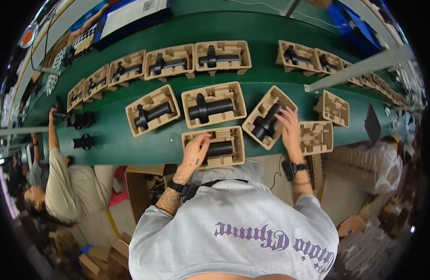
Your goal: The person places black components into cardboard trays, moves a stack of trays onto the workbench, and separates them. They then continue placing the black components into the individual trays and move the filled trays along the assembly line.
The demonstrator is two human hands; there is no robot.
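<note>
My left hand reaches into the nearest tan moulded-pulp tray, its fingers bent around the left part of a black scope-like tube and hiding that part. My right hand is at a slanted pulp tray, with its fingers over the upper end of another black scope-like tube, whose wide end points toward me. Just beyond my left hand, a pulp tray holds a black tube with a ring mount. Left of it lies a slanted, filled tray.
Two pulp trays without tubes, one farther and one nearer, stand at right. Filled trays line the back of the green table. Loose black tubes and a co-worker are at left; a metal bar crosses at right.
</note>
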